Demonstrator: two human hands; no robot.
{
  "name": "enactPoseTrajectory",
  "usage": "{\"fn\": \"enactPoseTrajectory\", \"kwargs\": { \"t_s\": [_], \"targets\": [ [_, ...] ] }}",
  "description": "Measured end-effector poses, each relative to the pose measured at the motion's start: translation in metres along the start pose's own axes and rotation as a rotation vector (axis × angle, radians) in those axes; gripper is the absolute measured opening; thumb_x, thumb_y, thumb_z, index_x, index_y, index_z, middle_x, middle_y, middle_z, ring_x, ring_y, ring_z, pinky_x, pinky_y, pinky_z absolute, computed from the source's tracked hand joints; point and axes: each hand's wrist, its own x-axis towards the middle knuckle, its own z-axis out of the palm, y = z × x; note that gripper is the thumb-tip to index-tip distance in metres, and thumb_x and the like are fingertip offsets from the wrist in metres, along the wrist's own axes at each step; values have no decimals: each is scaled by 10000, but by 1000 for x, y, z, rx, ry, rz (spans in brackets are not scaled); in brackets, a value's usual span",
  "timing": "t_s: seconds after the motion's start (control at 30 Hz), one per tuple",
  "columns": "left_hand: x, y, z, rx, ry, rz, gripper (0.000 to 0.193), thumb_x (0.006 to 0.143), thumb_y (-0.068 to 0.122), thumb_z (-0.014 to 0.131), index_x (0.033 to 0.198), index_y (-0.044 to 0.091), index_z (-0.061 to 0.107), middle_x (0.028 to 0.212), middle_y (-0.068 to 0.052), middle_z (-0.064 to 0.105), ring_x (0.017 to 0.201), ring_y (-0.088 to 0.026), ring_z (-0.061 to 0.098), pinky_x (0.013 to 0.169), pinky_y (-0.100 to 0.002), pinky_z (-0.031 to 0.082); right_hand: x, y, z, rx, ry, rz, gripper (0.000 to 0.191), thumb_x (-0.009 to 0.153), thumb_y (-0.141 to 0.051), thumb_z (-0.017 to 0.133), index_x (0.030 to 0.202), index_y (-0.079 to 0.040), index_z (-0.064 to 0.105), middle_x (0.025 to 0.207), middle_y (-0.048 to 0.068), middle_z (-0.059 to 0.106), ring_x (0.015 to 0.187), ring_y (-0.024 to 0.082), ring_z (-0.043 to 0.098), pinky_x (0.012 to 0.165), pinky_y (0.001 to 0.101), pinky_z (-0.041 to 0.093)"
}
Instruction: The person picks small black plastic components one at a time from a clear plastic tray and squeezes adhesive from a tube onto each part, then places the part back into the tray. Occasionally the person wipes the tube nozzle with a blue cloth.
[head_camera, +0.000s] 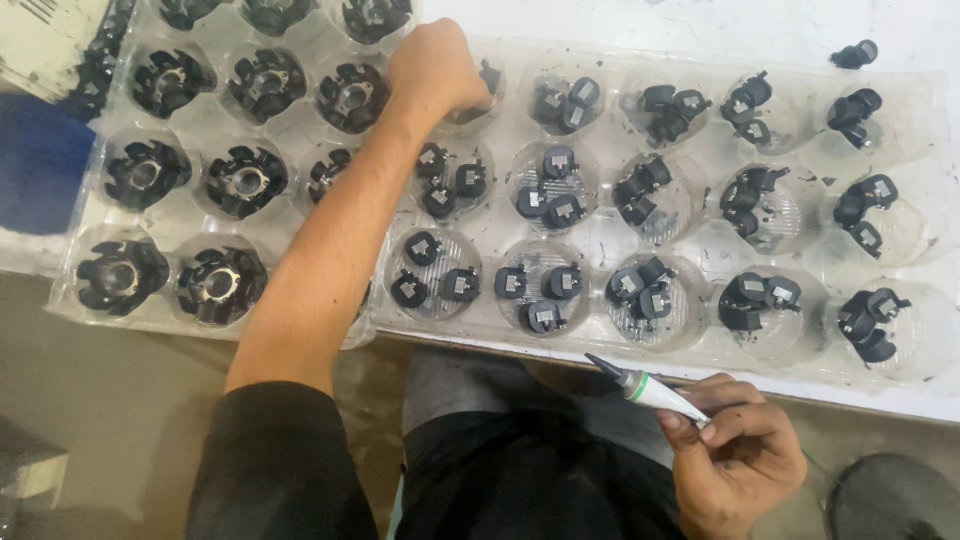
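The person's left hand (437, 72) is stretched out over the desk (700, 20), fist closed and knuckles up, dipped into a top-row pocket of the clear plastic tray (600, 235) on the right. The fingers curl down out of sight, so it looks as if they pinch one of the small black parts (489, 77) there, though I cannot tell for sure. The right hand (735, 450) sits low, near the person's lap and off the desk edge, closed around a white applicator tube (650, 388) with a green band and a dark pointed nozzle that aims up and left toward the tray's near row.

Each round pocket of that tray holds two or three small black caps with grey faces (540, 285). A second clear tray (215, 170) lies just beside it on the left, partly under the forearm, filled with larger black ring-shaped parts (240, 180), one per pocket. One loose black piece (853, 54) rests on the desk beyond the far right corner. A blue object (40, 160) shows at the left edge.
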Motion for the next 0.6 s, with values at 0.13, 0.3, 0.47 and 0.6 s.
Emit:
{"fn": "enactPoseTrajectory", "kwargs": {
  "t_s": [0.13,0.3,0.47,0.6],
  "targets": [
    [-2,4,-12,-25,-156,-8,291,660,314,881,761,73,754,653,-39,731,694,-176,756,694,-336,599,0,1,-6,10,11,25,323,879,137,766,862,-61,512,899,149,671,904,167,663,824,256,525],
    [-26,6,-36,-108,-44,52,337,683,307,896,848,54,746,665,-63,724,667,-187,735,643,-321,582,1,6,-8,3,40,15,332,881,149,767,868,-59,509,893,155,667,903,175,661,818,249,520],
    [-69,-8,-45,-1015,-180,316,255,826,106,808,1072,59,759,906,-105,775,787,-162,764,661,-240,618,7,11,-3,162,121,61,335,943,122,766,935,-64,487,959,182,677,891,207,677,808,293,567],
    [-142,5,-12,-1814,-449,223,267,886,-29,735,1145,28,704,1114,-145,737,995,-226,767,883,-377,704,17,18,3,371,114,139,321,974,105,759,982,-54,480,1002,199,678,885,245,692,810,348,603]
  ]
}}
